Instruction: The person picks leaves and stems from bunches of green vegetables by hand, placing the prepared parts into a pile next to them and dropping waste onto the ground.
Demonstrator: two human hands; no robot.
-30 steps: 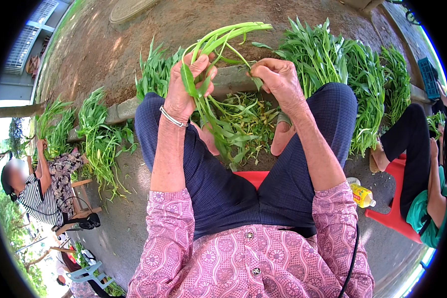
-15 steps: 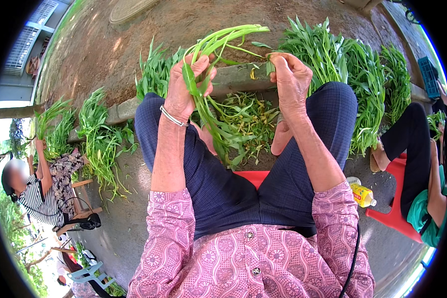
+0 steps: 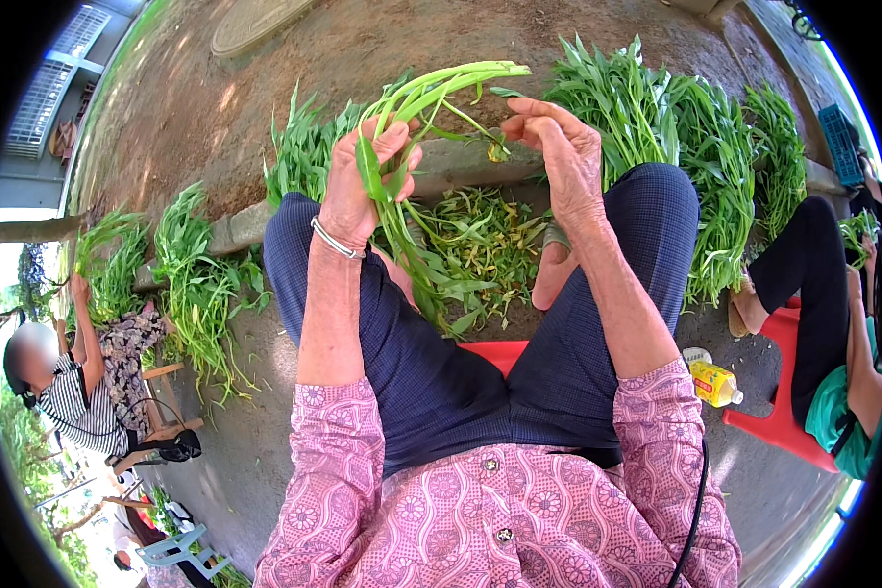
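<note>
My left hand (image 3: 367, 181), with a silvery bangle on its wrist, is closed around a bunch of leafy water spinach (image 3: 431, 88). The pale hollow stems arch up and to the right, while the leaves hang below toward my knees. My right hand (image 3: 563, 152) is raised just right of the stems, its fingers loosely bent and apart, with nothing visible gripped in them. A small yellowish leaf (image 3: 498, 152) shows just below those fingertips, at the end of a thin side stem. Between my feet lies a heap of green and yellow leaf scraps (image 3: 490, 245).
Piles of water spinach (image 3: 710, 147) lean along the stone kerb (image 3: 235, 225) on both sides. I sit on a red stool (image 3: 495, 355). A yellow-labelled bottle (image 3: 715, 384) lies at my right. One person (image 3: 78, 382) sits at left, another (image 3: 843, 392) on a red stool at right.
My right hand's fingers have loosened from a pinch and shifted slightly left. The small leaf, formerly near the fingertips, now hangs lower. My left hand keeps the bunch almost still.
</note>
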